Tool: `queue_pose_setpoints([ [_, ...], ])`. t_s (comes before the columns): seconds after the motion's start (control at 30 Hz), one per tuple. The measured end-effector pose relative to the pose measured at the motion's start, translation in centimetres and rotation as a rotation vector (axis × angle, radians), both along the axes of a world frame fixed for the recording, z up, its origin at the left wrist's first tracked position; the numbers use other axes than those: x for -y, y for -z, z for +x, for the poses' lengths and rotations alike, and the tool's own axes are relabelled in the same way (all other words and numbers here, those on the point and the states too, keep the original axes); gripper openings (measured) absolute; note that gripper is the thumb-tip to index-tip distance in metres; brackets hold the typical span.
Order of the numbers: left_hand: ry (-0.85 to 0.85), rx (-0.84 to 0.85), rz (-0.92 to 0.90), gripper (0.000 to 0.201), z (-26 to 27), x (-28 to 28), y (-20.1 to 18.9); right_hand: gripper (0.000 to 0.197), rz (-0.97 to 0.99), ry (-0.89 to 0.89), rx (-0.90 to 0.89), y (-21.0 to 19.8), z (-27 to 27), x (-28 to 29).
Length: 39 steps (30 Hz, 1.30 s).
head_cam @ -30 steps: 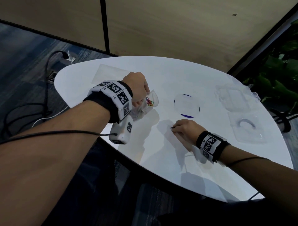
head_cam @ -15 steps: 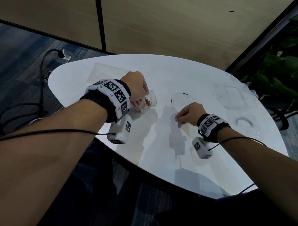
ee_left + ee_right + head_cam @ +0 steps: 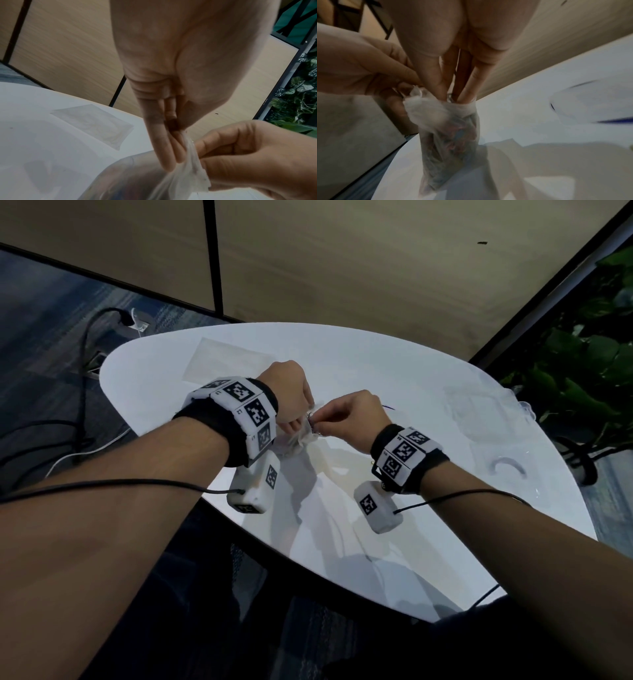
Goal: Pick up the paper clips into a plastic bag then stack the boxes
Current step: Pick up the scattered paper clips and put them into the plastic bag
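My left hand (image 3: 301,419) holds a small clear plastic bag (image 3: 294,441) by its rim, above the middle of the white table (image 3: 428,542). In the right wrist view the bag (image 3: 450,128) hangs upright with several coloured paper clips inside. My right hand (image 3: 318,424) pinches a metal paper clip (image 3: 450,97) and its fingertips (image 3: 440,88) dip into the bag's mouth. Two clear plastic boxes (image 3: 476,409) (image 3: 507,469) lie at the table's right side. In the left wrist view my left fingers (image 3: 164,148) pinch the crumpled rim (image 3: 193,155).
A spare flat plastic bag (image 3: 222,361) lies at the far left of the table. A round clear lid with a blue edge (image 3: 590,102) sits just beyond my right hand. Cables (image 3: 82,392) run over the floor at the left; plants (image 3: 582,371) stand at the right.
My right hand lifted a paper clip off the table and carried it left to the bag's mouth. My left hand kept holding the bag and shifted slightly right.
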<state>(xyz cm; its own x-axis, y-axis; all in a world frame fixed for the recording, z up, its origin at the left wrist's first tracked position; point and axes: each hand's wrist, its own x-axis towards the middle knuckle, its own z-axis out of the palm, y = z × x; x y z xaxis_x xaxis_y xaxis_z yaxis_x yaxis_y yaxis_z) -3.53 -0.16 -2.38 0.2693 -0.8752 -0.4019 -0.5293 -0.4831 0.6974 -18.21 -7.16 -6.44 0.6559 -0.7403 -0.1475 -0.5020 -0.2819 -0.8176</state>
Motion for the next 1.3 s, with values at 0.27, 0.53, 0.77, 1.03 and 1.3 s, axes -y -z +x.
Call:
queue_pose_setpoints([
  [0.27, -0.020, -0.038, 0.006, 0.023, 0.8, 0.1, 0.3, 0.014, -0.231, 0.024, -0.261, 1.3, -5.2, 4.8],
  [0.53, 0.068, -0.036, 0.008, 0.024, 0.2, 0.1, 0.2, 0.011, -0.162, 0.012, -0.535, 5.8, -9.5, 4.0],
  [0.77, 0.145, -0.073, 0.000, 0.025, -0.6, 0.3, 0.1, 0.015, 0.173, -0.050, -0.417, 4.0, -7.8, 3.7],
  [1.03, 0.159, -0.084, -0.024, 0.024, -1.0, 0.5, 0.0, 0.016, 0.172, -0.055, 0.056, -1.7, -3.9, 2.2],
  [1.3, 0.141, -0.123, -0.075, 0.025, -0.3, 0.4, -0.2, 0.016, -0.292, -0.358, -0.132, -1.9, -2.6, 0.3],
])
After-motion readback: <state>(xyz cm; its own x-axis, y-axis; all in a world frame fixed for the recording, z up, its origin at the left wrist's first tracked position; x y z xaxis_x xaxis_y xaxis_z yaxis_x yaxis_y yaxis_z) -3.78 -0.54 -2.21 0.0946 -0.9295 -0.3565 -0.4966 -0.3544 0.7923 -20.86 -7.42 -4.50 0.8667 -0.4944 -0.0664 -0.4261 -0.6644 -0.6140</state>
